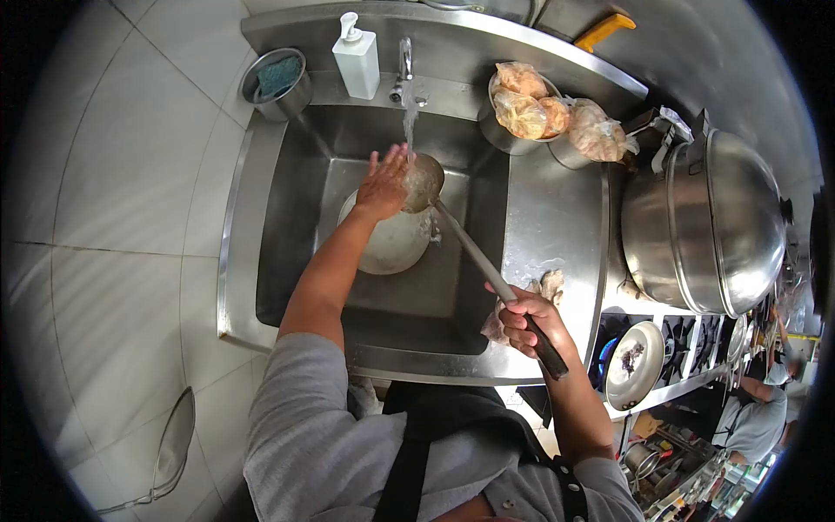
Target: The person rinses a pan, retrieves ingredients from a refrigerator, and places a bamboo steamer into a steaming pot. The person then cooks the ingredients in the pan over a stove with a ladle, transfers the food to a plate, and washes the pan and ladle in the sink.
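My right hand (529, 320) is wrapped round the dark grip of a long-handled ladle (474, 248). The round bowl of the ladle sits under the stream of water from the faucet (405, 63). At the left rim of that bowl is my left hand (381, 187), its fingers stretched out and slightly apart; whether it touches the metal is hard to tell. Below both lies a pale round bowl or pan (387, 250) in the sink (452, 287), partly covered by my left hand and the ladle. A crumpled cloth (497, 325) rests at the sink's right edge beside my right hand.
Behind the sink stand a white pump bottle (356, 63) and a metal pot with a green scouring pad (280, 76). Containers with bagged food (522, 113) stand right. Beyond are a large steel pot (704, 226), a pan (633, 365) by a lit burner, and another person (752, 418).
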Demonstrator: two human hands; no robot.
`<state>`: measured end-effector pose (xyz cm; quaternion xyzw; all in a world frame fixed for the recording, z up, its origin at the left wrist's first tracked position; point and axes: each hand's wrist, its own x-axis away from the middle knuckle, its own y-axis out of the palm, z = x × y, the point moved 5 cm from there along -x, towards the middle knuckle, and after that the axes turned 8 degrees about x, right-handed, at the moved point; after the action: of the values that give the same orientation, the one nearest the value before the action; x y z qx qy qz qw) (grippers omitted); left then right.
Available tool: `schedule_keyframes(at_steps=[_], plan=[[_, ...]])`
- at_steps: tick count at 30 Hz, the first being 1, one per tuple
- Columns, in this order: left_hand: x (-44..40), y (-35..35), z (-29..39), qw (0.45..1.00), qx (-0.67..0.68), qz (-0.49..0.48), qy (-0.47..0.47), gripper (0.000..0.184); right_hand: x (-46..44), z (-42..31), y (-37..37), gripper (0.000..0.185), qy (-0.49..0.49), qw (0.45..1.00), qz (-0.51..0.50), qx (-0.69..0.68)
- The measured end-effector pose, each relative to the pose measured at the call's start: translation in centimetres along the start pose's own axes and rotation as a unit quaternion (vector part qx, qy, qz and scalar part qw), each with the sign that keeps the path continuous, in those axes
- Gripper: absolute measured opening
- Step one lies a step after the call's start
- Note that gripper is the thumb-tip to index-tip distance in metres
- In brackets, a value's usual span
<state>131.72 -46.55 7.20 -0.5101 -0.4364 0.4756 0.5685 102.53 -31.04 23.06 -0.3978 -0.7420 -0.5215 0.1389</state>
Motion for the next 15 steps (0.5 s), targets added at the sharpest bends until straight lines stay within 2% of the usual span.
schedule_keyframes(at_steps=[1,3,6,9,12,14,15], plan=[[-0.3,0.0,-0.7,0.992,0.103,0.074,-0.018,0.067,0.2,0.0,-0.2,0.046,0.003,1.000,-0.007,-0.006],[-0.3,0.8,-2.6,0.927,0.302,0.217,-0.052,0.060,0.2,0.3,-0.5,0.047,0.022,0.999,-0.014,-0.024],[-0.9,3.9,-3.7,0.853,0.480,0.060,-0.193,0.051,-0.1,0.1,-0.1,0.047,0.021,0.999,-0.001,0.028],[-1.1,4.2,-4.2,0.844,0.459,0.119,-0.250,0.057,-0.5,-1.2,0.1,0.046,0.011,0.993,0.012,0.120],[-1.2,4.7,-4.8,0.765,0.528,0.198,-0.311,0.064,-0.6,-2.5,0.5,0.048,0.015,0.980,0.013,0.198],[-1.1,5.7,-5.1,0.722,0.511,0.167,-0.435,0.066,-0.7,-2.9,0.3,0.054,0.020,0.956,0.039,0.290],[-1.2,6.2,-5.1,0.696,0.500,0.151,-0.493,0.068,-1.0,-2.8,0.8,0.056,0.023,0.917,0.070,0.392]])
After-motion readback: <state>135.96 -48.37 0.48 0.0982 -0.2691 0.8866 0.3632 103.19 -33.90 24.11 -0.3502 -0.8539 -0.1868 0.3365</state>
